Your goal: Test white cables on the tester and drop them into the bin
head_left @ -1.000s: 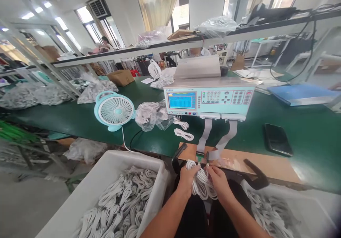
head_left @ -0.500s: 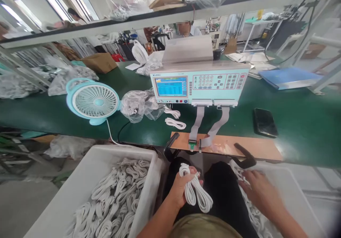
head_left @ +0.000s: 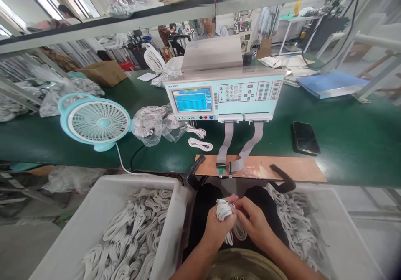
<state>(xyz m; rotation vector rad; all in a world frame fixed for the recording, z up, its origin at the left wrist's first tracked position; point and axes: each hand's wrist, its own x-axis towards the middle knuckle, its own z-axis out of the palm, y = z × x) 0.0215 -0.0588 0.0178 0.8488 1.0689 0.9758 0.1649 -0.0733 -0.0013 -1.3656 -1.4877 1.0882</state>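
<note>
A bundle of coiled white cables (head_left: 224,211) is held in my left hand (head_left: 215,226), its fingers wrapped round the coils above my lap. My right hand (head_left: 255,221) meets it from the right, with thumb and fingertips pinched at the bundle's side. Its fingers cover part of the cables, and the loops hang below both hands. A white bin (head_left: 179,194) full of coiled white cables (head_left: 134,225) stands at my left. Another white bin (head_left: 340,217) with more cables (head_left: 296,221) is at my right.
A tester (head_left: 224,94) with a lit screen sends two grey ribbon cables (head_left: 226,142) to a copper-coloured board (head_left: 282,168), held by black clamps (head_left: 197,172). A blue fan (head_left: 103,123), bagged parts (head_left: 150,123), two coiled cables (head_left: 200,144) and a phone (head_left: 305,138) lie on the green bench.
My right hand has come out of the right bin and moved left to the cables in my left hand. The left hand has turned its bundle more upright. The view has shifted slightly.
</note>
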